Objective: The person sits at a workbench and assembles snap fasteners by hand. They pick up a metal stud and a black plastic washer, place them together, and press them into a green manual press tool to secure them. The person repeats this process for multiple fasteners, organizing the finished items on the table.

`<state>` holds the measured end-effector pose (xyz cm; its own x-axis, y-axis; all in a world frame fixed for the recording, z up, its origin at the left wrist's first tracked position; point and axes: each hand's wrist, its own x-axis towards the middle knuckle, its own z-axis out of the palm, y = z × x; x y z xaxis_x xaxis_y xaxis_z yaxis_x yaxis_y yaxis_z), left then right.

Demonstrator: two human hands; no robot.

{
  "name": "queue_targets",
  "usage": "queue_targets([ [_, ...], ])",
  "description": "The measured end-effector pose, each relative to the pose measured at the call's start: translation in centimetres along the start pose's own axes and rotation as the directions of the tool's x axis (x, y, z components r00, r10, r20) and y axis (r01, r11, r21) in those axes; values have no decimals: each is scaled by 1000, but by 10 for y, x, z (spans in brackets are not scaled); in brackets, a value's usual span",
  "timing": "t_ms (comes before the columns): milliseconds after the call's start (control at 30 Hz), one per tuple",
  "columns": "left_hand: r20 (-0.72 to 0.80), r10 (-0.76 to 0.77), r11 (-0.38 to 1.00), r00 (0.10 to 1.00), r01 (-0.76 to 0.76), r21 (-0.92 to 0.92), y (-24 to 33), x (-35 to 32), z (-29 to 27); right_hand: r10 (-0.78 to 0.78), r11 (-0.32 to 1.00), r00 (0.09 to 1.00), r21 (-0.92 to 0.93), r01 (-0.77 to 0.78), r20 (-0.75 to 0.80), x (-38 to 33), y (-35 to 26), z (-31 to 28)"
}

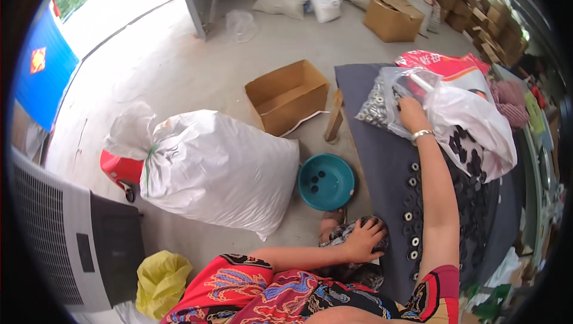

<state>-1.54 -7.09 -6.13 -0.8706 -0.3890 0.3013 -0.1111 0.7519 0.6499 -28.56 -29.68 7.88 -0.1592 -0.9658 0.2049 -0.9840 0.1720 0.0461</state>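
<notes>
Two hands are at work, and nearest is the left hand [363, 239], its fingers [376, 226] spread flat and holding nothing, pressed on a dark patterned cloth [349, 234] at the near edge of the grey surface [382, 163]. Just beyond those fingers a column of small ring-shaped washers [410, 216] lies in a line on the surface. Farther out, the right hand [410, 114] reaches into a clear plastic bag [382, 100] of metal parts, fingers curled inside it; whether they have closed on anything I cannot tell. Judging by this, the step is fetching more pieces from the bag, and the next move calls for drawing out a handful without spilling. Left of the surface, a teal bowl [326, 182] sits on the floor.
</notes>
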Motion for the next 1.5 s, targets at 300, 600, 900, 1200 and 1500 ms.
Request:
queue_targets([
  [300,-7,-20,1000,1000,20,17,-9,-2,-1,-31,999,964,-46,19,-265,-14,-28,-27],
  [600,35,-50,994,998,46,99,-3,6,-9,132,610,959,783,120,-249,-69,-43,-121],
  [900,-32,53,995,998,-50,86,12,7,10,563,691,826,566,-450,-30,-360,41,-178],
  [1200,5,22,990,1000,-22,141,14,3,19,662,632,743,460,-624,98,-476,21,-139],
  [1500,14,60,981,998,-61,186,23,6,24,530,790,844,315,-526,82,-489,27,-121],
])
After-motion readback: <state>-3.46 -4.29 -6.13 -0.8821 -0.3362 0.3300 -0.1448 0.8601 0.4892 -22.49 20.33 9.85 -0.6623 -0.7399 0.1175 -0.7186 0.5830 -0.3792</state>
